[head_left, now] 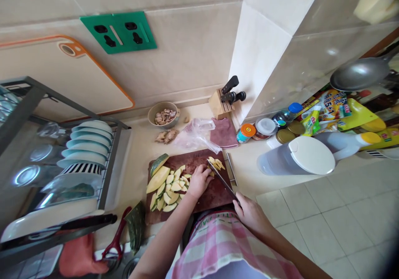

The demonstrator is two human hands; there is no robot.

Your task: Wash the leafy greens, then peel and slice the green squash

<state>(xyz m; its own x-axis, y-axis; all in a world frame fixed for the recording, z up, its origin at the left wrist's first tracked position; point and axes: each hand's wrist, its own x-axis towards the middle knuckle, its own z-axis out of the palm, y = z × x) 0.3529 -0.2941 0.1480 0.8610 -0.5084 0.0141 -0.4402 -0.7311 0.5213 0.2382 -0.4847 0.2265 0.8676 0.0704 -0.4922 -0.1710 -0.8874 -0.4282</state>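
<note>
My right hand [247, 211] is closed around the handle of a kitchen knife [223, 182], its blade slanting up and left across the brown cutting board [199, 201]. Beside the blade, my left hand [200, 181] has its fingers bent down, pinching a small piece of ginger that they mostly hide. Thin pale ginger slices [217, 163] lie past the blade at the board's upper right. Left of my left hand are many zucchini slices [170, 187]. A larger zucchini chunk [159, 164], green skin up, rests at the board's upper left corner.
Behind the board are a bowl of meat pieces [165, 116], ginger root [166, 136], a plastic bag [198, 131] and a knife block [220, 104]. A dish rack [115, 154] stands left, near another zucchini [136, 228] and a red peeler [116, 241]. Right are jars and a pitcher [280, 160].
</note>
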